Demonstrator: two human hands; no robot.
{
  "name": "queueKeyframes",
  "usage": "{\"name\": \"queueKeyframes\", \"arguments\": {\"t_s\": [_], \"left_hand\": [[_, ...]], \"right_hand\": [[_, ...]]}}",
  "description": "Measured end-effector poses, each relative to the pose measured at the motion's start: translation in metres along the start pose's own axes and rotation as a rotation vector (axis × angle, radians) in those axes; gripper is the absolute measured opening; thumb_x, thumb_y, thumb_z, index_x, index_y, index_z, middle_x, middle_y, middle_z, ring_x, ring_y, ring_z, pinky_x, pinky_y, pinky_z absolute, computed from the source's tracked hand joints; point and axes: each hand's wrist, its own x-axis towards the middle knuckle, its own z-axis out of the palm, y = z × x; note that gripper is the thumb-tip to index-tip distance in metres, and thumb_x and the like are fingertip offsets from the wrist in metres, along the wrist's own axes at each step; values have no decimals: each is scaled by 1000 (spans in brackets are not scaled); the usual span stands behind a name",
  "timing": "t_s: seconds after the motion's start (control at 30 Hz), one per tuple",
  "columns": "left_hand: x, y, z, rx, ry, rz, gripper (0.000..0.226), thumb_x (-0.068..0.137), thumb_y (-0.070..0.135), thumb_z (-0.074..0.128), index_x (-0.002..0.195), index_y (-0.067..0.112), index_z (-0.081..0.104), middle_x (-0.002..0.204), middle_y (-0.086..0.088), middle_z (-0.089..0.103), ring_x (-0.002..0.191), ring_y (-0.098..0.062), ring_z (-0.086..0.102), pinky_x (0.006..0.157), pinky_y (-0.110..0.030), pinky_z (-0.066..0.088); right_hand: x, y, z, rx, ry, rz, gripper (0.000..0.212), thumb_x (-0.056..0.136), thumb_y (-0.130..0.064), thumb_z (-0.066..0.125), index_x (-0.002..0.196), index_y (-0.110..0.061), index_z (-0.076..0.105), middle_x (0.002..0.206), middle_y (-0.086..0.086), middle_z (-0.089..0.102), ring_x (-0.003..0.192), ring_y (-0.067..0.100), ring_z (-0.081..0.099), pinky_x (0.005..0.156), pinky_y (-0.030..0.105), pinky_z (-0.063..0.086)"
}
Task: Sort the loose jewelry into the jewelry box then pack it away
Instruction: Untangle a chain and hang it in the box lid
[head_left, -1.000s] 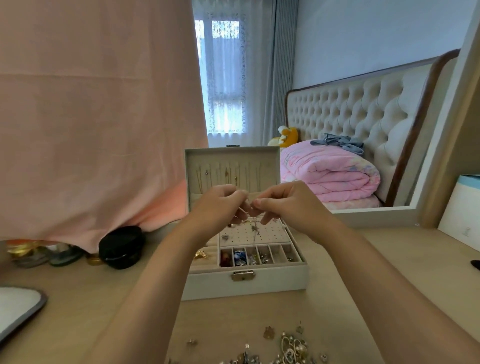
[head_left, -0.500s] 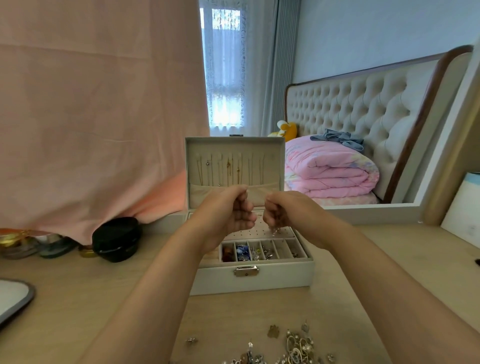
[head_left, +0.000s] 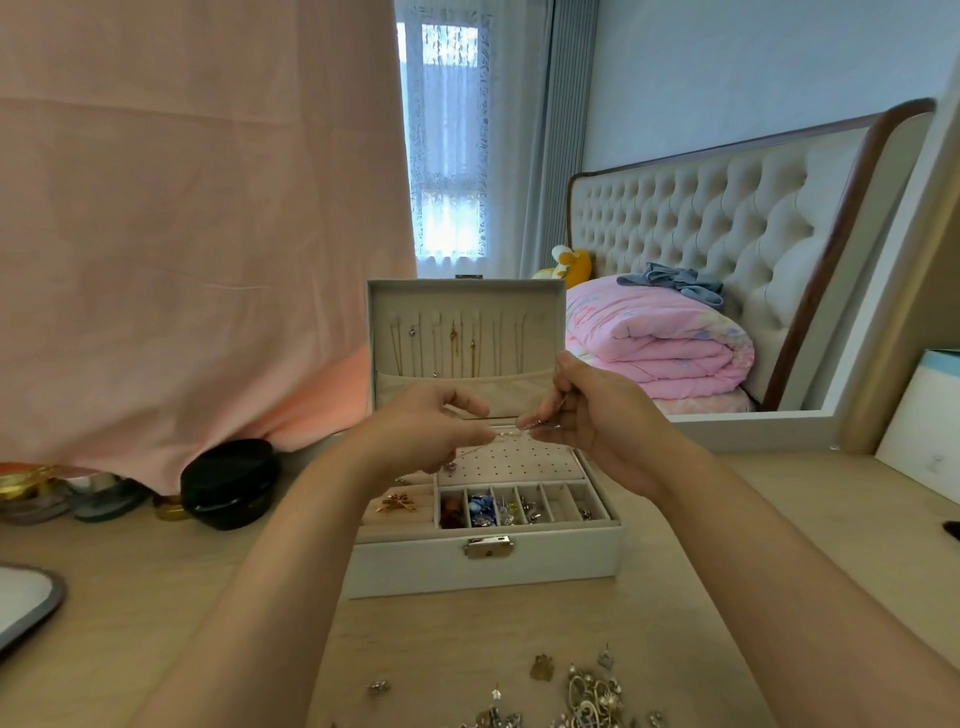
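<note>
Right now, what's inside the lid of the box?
Thin gold necklaces hang in a row inside the open lid, their ends tucked into a cloth pocket. The person's hands cover the pocket's lower edge, so nothing inside it shows.

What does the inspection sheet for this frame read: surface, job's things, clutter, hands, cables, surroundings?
Surface: light wooden tabletop.
Job's things: jewelry box open, lid upright with chains hung inside; loose jewelry piled at the near edge.
Clutter: black round case, small jars beside it, tray at left.
Hands: left hand and right hand pinch a thin chain over the box.
Cables: nothing seen.
Surroundings: pink cloth, mirror showing bed and window.
</note>
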Motion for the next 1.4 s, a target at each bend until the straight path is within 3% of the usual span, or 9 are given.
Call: {"name": "queueKeyframes", "arguments": {"t_s": [0.2,0.33,0.47,0.6,0.67,0.9,1.1,1.27,1.4], "left_hand": [[-1,-3,5,183,76,74,4,91,25,72,92,22,74,80,10,67,74,-5,61,63,-19,47],[-1,-1,8,87,108,148,12,89,12,72,97,22,72,62,7,47,49,0,46,52,-15,47],[-1,7,11,-208,213,147,28,89,1,62,104,23,72,64,6,52,57,-8,47,62,-24,48],[-1,10,9,-968,152,149,27,96,-1,48,116,11,62,58,3,42,54,-10,45,66,-27,45],[-2,11,5,-1090,137,163,20,99,4,48,113,13,61,61,4,43,49,-8,39,55,-23,45],[-9,18,0,-671,122,184,22,97,11,58,117,15,67,111,-4,73,49,-10,37,51,-25,47],[-10,34,9,-424,118,258,18,99,10,56,101,9,74,97,-6,74,73,-19,62,65,-30,54],[1,56,15,-250,46,276,19,99,15,56,95,13,74,87,-2,74,75,-19,66,63,-27,53],[9,66,12,-123,44,289,18,99,13,56,93,15,73,81,1,72,68,-16,64,60,-26,50]], "right_hand": [[-1,2,1,35,19,72,34,108,-36,40,84,-13,48,63,7,56,59,26,60,61,40,55],[-2,3,1,-41,5,109,34,108,-34,38,85,-11,49,68,9,57,57,23,57,49,30,42],[-1,1,-1,22,41,131,33,108,-32,41,82,-14,50,61,7,61,64,23,62,77,40,49],[1,2,-7,351,56,182,35,105,-32,45,73,-18,46,48,-1,35,50,19,45,71,38,50],[2,4,-9,340,53,188,35,105,-31,45,73,-19,44,49,-1,32,47,18,39,66,37,48],[5,9,-8,227,18,218,28,103,-28,45,77,-18,46,61,3,51,50,19,47,63,36,48],[0,5,-11,25,-82,229,26,101,-28,50,111,-7,60,74,8,62,55,22,55,71,41,51],[0,-3,-9,-169,-85,25,29,97,-11,46,113,-18,70,104,3,77,102,24,70,95,43,49],[-3,-15,-7,103,-199,-46,32,95,-1,38,111,-5,65,86,18,68,73,29,65,80,45,54]]}}
